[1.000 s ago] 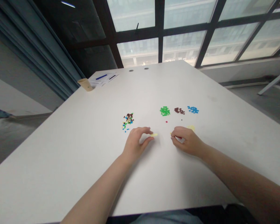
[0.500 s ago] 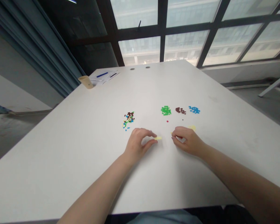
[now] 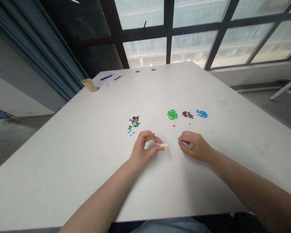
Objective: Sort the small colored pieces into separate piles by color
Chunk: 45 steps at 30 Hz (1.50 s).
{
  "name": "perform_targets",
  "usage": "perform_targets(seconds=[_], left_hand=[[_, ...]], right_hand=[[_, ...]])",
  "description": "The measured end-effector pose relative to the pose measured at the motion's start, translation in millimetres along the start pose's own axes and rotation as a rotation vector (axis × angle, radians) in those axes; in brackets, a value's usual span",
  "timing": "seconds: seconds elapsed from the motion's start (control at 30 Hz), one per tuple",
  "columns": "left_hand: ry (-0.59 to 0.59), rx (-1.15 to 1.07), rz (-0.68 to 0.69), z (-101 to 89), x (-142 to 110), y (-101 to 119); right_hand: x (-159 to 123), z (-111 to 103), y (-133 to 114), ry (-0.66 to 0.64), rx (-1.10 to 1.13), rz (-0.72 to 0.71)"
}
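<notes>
My left hand [image 3: 144, 149] rests on the white table [image 3: 87, 155], thumb and forefinger pinched on a small yellow piece [image 3: 164, 145] at their tips. A little to its right, my right hand [image 3: 195, 146] is curled closed on the table; what it holds is hidden, with a pale bit showing under the fingers. A small yellow heap [image 3: 199, 132] lies just behind that hand. Further back sit a green heap [image 3: 172, 114], a brown heap [image 3: 187, 114] and a blue heap [image 3: 202, 113]. A mixed-colour heap [image 3: 134, 123] lies behind my left hand.
A single red piece [image 3: 174, 125] lies in front of the green heap. A paper cup [image 3: 89, 85] and papers with a pen [image 3: 109, 78] sit at the far left corner. Windows and a curtain stand beyond the table.
My left hand slid slightly right with the yellow piece, and its fingers lifted into a rounder pinch. My right hand stayed where it was.
</notes>
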<state>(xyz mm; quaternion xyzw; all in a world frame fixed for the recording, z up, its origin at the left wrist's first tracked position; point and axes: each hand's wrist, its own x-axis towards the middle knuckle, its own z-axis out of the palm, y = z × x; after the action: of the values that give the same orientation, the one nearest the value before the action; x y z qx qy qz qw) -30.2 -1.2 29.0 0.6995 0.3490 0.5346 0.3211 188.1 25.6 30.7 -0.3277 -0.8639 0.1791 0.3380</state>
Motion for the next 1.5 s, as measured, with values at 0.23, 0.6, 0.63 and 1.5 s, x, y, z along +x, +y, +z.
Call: perform_targets(seconds=[0.23, 0.6, 0.63, 1.5], left_hand=[[-0.020, 0.007, 0.017, 1.0, -2.0, -3.7], [-0.093, 0.040, -0.036, 5.7, -3.0, -1.3], [-0.108, 0.052, -0.048, 6.2, -3.4, -0.5], [-0.232, 0.316, -0.250, -1.2, 2.9, 3.9]], right_hand=[[-1.3, -1.6, -4.2, 0.038, 0.041, -0.091], [-3.3, 2.6, -16.9, 0.093, 0.101, -0.188], [-3.5, 3.4, -16.8, 0.081, 0.088, -0.194], [-16.6, -71.4, 96.5, -0.289, -0.536, 0.744]])
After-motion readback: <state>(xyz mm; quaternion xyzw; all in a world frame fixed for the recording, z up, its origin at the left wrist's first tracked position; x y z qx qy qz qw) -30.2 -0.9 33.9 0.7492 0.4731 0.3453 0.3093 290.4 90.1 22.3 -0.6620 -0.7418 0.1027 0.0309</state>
